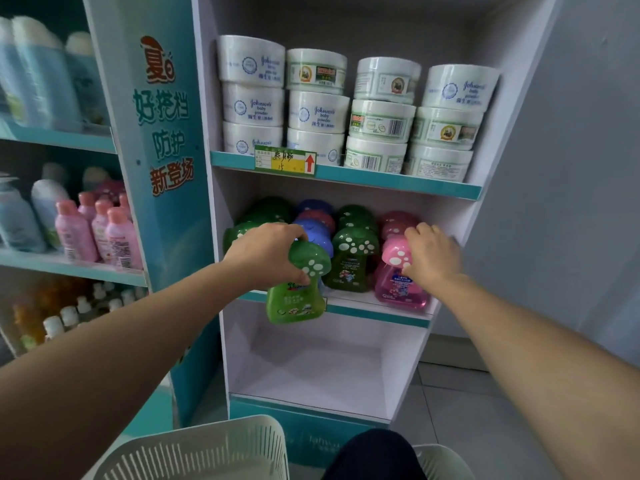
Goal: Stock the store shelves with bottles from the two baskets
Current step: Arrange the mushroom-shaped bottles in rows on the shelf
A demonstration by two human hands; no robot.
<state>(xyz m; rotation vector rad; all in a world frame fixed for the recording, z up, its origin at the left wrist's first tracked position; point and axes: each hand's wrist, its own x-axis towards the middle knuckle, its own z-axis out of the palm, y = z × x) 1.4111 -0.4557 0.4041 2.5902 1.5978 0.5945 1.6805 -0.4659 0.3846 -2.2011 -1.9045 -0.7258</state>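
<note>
The middle shelf [377, 311] is nearly filling; the left hand [266, 249] is gripping a green bottle [299, 289] at its 7 o'clock edge; the right hand [433, 258] is closing around a pink bottle [398, 275]; the bottom shelf [311, 375] is looking bare.

Green bottle [296, 299]: translucent glossy plastic, smooth mushroom cap. Pink bottle [398, 285]: same glossy plastic, printed label. Powder tubs [318, 112]: white plastic, shrink-wrapped sheen. Shelf boards [346, 368]: matt white laminate. Basket [207, 452]: matt cream slotted plastic.
</note>
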